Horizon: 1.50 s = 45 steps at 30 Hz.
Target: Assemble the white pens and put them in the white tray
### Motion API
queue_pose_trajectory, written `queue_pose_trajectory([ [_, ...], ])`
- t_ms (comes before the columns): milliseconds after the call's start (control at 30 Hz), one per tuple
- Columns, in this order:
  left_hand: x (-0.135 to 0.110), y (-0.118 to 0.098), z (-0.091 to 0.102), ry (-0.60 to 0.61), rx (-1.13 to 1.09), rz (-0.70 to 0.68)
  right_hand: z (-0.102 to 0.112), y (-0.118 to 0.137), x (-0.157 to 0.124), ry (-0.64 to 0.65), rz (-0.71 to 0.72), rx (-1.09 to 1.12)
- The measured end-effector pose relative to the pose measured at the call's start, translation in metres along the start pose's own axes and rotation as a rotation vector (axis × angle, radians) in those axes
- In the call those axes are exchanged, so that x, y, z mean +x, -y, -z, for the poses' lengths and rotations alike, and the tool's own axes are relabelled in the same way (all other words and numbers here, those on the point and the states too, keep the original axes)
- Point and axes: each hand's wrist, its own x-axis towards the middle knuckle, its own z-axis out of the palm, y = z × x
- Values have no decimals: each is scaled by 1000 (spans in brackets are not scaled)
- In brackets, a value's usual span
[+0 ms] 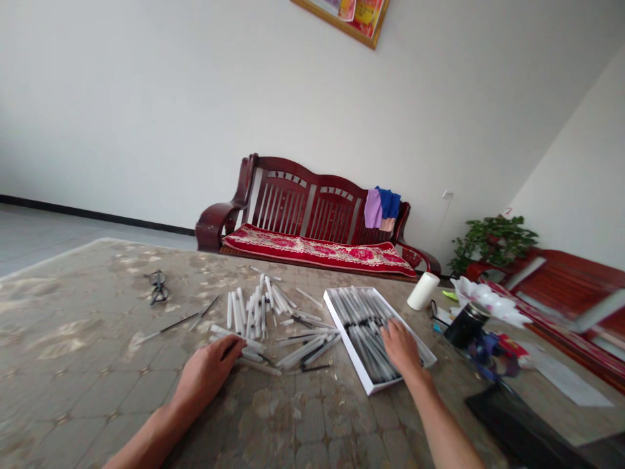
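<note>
My left hand (209, 368) rests on the table beside a loose pile of white and clear pen-like sticks (254, 309). Its fingers are curled in, and whatever they may hold is hidden. A shallow white box (355, 362) lies right of the pile, filled with rows of clear, dark-tipped pen-like sticks (364, 306). Over the right side of this box is my right hand (401, 350), fingers bent down onto the sticks. Its fingertips are partly hidden, so any stick between them cannot be made out. More loose sticks and dark slender pieces (315, 348) lie between the hands.
Glasses (158, 286) and thin dark rods (176, 326) lie on the patterned tablecloth (97, 378) at left. To the right stand a white roll (422, 291), a black cup (466, 326) and a white petal-shaped dish (488, 299). A black item (522, 423) lies at front right. Behind is a wooden bench (312, 202).
</note>
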Motion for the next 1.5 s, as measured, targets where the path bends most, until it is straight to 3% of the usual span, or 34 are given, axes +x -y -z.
queue_pose_trajectory([
  [167, -1, -2, 1, 7, 3, 3, 11, 13, -5, -22, 204, 55],
  [433, -1, -3, 1, 3, -17, -1, 12, 6, -7, -10, 154, 79],
  [700, -1, -3, 1, -4, -7, 5, 25, 10, 6, 21, 224, 88],
  [1033, -1, -2, -1, 10, 3, 16, 9, 20, 26, -82, 133, 90],
  [1300, -1, -3, 0, 15, 11, 10, 2, 20, 36, -7, 209, 165],
  [1500, -2, -4, 1, 5, -25, 9, -6, 27, 76, 2, 164, 148],
])
